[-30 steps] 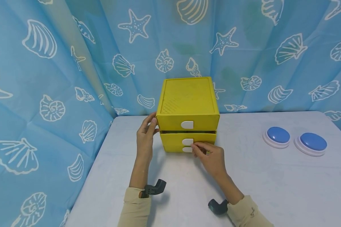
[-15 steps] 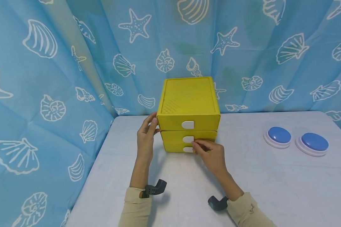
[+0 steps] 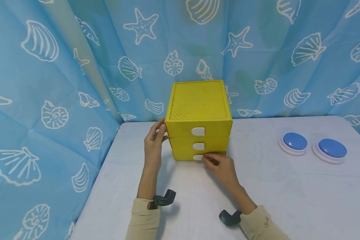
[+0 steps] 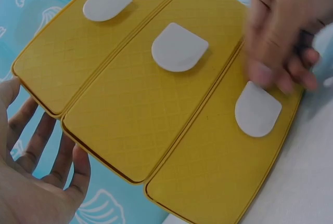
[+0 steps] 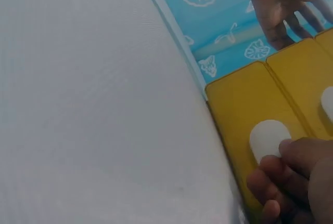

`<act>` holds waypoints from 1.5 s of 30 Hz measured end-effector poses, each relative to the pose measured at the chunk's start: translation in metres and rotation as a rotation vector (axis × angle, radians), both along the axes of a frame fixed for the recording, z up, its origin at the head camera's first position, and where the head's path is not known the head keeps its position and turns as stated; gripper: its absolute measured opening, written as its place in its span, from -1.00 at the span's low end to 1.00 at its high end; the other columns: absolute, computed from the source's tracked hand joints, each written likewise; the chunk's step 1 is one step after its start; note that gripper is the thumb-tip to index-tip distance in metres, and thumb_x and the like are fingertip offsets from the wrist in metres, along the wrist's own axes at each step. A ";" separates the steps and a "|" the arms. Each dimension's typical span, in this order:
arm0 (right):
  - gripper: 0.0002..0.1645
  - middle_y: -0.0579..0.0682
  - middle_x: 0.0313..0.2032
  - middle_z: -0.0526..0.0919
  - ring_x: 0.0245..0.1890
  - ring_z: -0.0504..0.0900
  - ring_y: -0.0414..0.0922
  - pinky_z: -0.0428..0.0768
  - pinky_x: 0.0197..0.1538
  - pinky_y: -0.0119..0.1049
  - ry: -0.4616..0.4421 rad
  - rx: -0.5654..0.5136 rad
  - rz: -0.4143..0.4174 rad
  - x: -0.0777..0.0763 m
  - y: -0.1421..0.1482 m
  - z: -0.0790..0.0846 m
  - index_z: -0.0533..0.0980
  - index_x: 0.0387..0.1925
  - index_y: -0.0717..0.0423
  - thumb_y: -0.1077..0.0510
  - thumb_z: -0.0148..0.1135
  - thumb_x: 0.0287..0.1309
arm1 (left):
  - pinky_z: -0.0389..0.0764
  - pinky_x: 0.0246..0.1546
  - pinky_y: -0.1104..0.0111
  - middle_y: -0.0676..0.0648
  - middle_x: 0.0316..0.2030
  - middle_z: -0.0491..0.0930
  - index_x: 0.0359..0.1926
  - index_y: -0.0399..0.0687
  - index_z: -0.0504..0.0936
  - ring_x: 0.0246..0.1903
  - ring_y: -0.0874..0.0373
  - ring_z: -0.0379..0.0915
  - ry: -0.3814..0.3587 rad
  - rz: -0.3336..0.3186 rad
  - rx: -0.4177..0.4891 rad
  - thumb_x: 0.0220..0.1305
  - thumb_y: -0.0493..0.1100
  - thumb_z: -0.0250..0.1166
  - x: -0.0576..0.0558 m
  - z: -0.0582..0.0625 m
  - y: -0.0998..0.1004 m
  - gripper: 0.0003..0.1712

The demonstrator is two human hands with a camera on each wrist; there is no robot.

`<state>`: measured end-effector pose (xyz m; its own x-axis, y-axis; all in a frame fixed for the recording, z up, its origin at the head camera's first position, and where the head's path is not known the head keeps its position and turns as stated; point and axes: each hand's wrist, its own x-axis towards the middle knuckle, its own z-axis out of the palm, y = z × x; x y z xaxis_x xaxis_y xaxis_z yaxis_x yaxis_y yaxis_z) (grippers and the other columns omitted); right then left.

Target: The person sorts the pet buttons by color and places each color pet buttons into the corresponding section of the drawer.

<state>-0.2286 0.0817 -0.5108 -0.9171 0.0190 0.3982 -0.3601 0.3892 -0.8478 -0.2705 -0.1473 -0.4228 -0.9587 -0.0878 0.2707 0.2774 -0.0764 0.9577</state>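
A yellow cabinet (image 3: 201,100) with three stacked drawers stands on the white table in the head view. Each drawer front bears a rounded white handle. My right hand (image 3: 223,168) is at the bottom drawer, its thumb and forefinger pinching the edge of the bottom handle (image 5: 269,138). Against the cabinet's left side rests my left hand (image 3: 153,143), fingers spread along the side wall. In the left wrist view the middle handle (image 4: 178,48) and top handle (image 4: 106,3) are untouched, and all three fronts lie nearly flush.
Two blue-topped white push buttons, the nearer-left one (image 3: 294,141) and the outer one (image 3: 330,148), sit on the table (image 3: 276,193) to the right. A blue curtain (image 3: 108,60) with shell prints hangs behind and to the left.
The middle drawer, slightly out a second ago with a gap above it, is now pushed in. My right hand has moved down from the middle handle to the bottom one. My left hand stays put.
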 end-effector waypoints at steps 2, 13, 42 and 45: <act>-0.87 -0.14 -0.42 0.74 -0.43 0.67 -0.21 0.65 -0.34 -0.41 -0.043 -0.012 -0.001 -0.001 0.000 -0.005 0.76 -0.25 0.10 0.17 0.47 0.15 | 0.49 0.17 0.07 0.03 0.17 0.55 0.30 0.12 0.54 0.09 0.11 0.46 0.015 0.000 -0.004 0.47 0.09 0.19 -0.001 -0.001 0.000 -0.54; -0.86 -0.06 -0.47 0.73 -0.51 0.67 -0.14 0.64 -0.40 -0.40 -0.051 -0.105 0.011 0.000 -0.004 -0.010 0.77 -0.26 0.14 0.16 0.44 0.18 | 0.52 0.13 0.13 0.04 0.12 0.60 0.26 0.22 0.57 0.09 0.08 0.48 0.023 0.000 -0.001 0.40 0.21 0.22 -0.001 0.000 -0.003 -0.51; -0.83 -0.13 -0.32 0.77 -0.36 0.70 -0.25 0.63 -0.33 -0.52 0.069 0.035 -0.031 0.040 0.000 -0.016 0.78 -0.22 0.14 0.24 0.50 0.09 | 0.50 0.17 0.14 0.05 0.14 0.59 0.27 0.21 0.57 0.10 0.08 0.47 -0.001 -0.003 0.017 0.39 0.23 0.23 0.001 -0.002 0.001 -0.48; -0.83 -0.15 -0.30 0.77 -0.31 0.71 -0.25 0.65 -0.29 -0.49 0.041 0.030 -0.025 0.046 0.001 -0.016 0.78 -0.21 0.12 0.21 0.49 0.11 | 0.50 0.17 0.15 0.06 0.14 0.59 0.27 0.21 0.57 0.10 0.08 0.47 -0.010 -0.002 0.013 0.38 0.25 0.23 0.002 -0.001 0.002 -0.47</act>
